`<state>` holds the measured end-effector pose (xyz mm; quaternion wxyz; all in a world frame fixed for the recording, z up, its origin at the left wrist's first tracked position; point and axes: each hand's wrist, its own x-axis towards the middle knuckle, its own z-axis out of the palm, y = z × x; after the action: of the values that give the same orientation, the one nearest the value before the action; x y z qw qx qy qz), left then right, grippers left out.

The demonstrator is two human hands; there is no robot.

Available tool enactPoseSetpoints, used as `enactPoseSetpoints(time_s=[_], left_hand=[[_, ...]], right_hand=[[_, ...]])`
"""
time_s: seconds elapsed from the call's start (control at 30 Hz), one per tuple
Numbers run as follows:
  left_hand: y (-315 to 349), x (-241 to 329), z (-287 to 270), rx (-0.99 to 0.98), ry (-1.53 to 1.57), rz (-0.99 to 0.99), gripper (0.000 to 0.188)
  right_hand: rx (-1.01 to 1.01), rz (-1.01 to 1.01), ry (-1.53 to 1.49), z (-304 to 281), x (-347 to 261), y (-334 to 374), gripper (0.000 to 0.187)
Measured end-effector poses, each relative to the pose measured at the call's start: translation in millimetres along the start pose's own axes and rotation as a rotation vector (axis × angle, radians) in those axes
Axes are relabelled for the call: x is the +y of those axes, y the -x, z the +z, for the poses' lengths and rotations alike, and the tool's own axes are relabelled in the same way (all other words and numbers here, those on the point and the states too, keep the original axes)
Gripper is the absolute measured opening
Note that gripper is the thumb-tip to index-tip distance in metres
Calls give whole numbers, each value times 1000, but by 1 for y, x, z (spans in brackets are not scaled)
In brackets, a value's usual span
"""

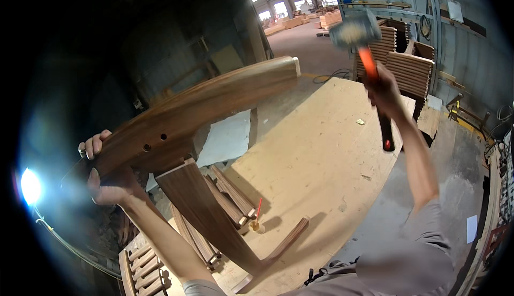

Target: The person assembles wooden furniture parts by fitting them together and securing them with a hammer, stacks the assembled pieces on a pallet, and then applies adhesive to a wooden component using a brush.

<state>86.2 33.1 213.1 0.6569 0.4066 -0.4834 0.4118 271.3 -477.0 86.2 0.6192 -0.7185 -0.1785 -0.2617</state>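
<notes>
My right hand is wrapped round the handle of a mallet, which is raised at the upper right. Its blocky grey head is blurred, and the handle is orange and black. With my left hand I grip the left end of a thick brown wooden beam, fingers over the top and thumb below. Two dark round holes show in the beam's side. Below it, a curved wooden slat meets its underside and slants down to a thin wooden rail on the worktable. Whether slat and beam are fully joined I cannot tell.
On the pale worktable lie several wooden strips and a small cup holding a red stick. Slatted wooden parts are stacked behind at the right. A bright lamp shines at the left, near a slatted frame.
</notes>
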Motion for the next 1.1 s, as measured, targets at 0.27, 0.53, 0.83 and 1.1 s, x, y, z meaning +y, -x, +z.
enactPoseSetpoints(time_s=[0.27, 0.53, 0.83, 1.1], left_hand=[[3, 13, 1, 53, -52, 7, 50], [1, 10, -10, -60, 8, -8, 50], [3, 6, 1, -57, -123, 58, 50], [8, 18, 4, -90, -1, 4, 58]], right_hand=[[-276, -452, 91, 25, -249, -76, 17], [-586, -792, 725, 123, -285, -53, 23], [-563, -669, 607, 87, -325, -46, 15], [-818, -773, 834, 133, -305, -28, 23]])
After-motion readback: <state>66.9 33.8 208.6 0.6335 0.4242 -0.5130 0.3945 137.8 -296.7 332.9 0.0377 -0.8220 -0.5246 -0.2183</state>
